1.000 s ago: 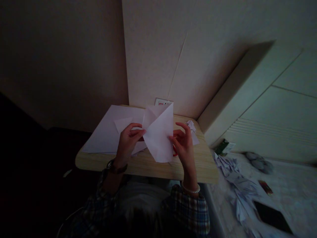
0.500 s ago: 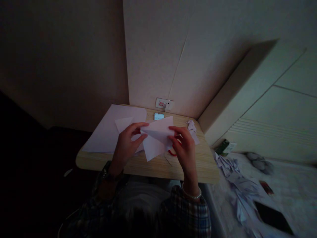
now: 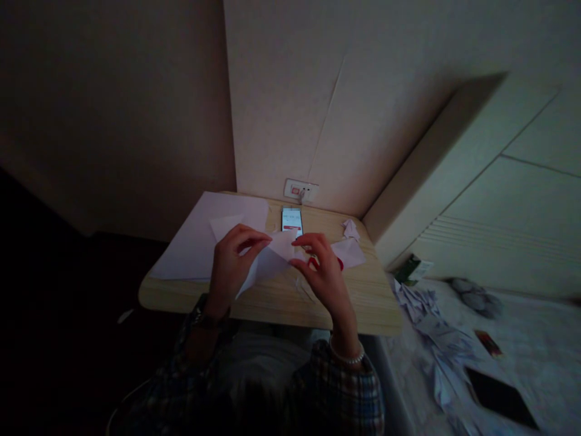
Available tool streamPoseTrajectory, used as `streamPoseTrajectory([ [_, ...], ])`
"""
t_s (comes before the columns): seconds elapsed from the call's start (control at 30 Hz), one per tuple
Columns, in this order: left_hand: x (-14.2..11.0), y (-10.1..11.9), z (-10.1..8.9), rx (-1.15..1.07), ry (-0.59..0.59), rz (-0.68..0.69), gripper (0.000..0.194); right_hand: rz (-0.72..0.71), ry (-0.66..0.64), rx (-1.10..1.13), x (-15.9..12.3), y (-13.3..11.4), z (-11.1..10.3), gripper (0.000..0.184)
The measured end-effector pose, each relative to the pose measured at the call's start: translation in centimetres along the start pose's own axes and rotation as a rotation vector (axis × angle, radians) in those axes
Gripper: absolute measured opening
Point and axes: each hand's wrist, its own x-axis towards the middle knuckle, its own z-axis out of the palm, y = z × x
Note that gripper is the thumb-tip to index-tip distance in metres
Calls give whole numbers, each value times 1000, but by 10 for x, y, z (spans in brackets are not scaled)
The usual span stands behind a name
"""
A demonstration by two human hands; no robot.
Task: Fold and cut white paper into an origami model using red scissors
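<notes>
A folded white paper (image 3: 272,257) lies low over the small wooden table (image 3: 358,303), held between both hands. My left hand (image 3: 231,263) pinches its left side with fingers curled. At the paper's right edge my right hand (image 3: 323,272) pinches it with its fingertips. Something red (image 3: 339,263), scissor-handle-like, shows just beside my right hand. A larger white sheet (image 3: 200,242) lies flat on the table to the left, and a smaller piece of paper (image 3: 349,251) lies to the right.
A lit phone (image 3: 292,219) lies at the table's back, below a wall socket (image 3: 299,190). A crumpled paper bit (image 3: 350,228) sits at the back right. To the right, a bed holds paper scraps (image 3: 431,333) and a dark tablet (image 3: 499,396).
The paper was held up, nearly upright, a second ago; both hands have brought it down and flattened it toward the table, uncovering the phone behind it.
</notes>
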Motion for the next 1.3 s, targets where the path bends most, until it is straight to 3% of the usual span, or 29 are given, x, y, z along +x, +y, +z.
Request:
streamPoseTrajectory([
  [0.13,0,3,1,-80,91,-43,7,-7,-91,-64,1,-1,11,30],
  [0.23,1,6,0,-128,83,-70,5,-4,-45,-55,3,-1,13,12],
  [0.37,2,8,-2,-177,99,-34,9,-15,17,-11,2,-1,9,8],
  [0.53,1,9,1,-231,156,58,10,-79,-87,8,1,-6,8,38],
  [0.6,1,9,2,-230,172,99,9,-88,-131,-13,1,-8,10,42],
  [0.77,0,10,2,-213,159,163,8,4,-115,-27,1,-10,10,19],
  [0.87,0,11,-1,-161,109,161,11,39,-103,-4,0,-10,6,15],
  [0.97,1,14,-4,-98,-8,58,20,55,-80,36,0,-12,1,16],
  [1.1,1,14,-4,-187,-169,-186,10,153,-21,142,0,-14,-3,14],
  [1.3,2,7,3,-296,-29,-327,16,285,129,432,5,-3,0,18],
])
